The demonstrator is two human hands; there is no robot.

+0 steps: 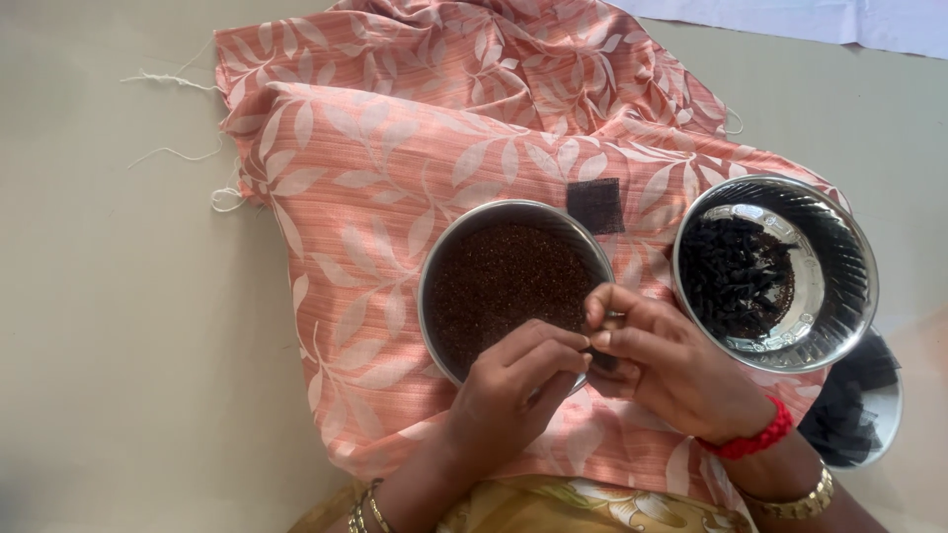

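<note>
Both hands, left hand (518, 380) and right hand (657, 360), are pinching one tiny dark piece (599, 347) together right over the seed bowl (499, 281); a slip could drop it among the seeds.

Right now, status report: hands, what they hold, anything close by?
Left hand and right hand pinch a small dark piece together. Seed bowl under fingertips. Second bowl right.
</note>
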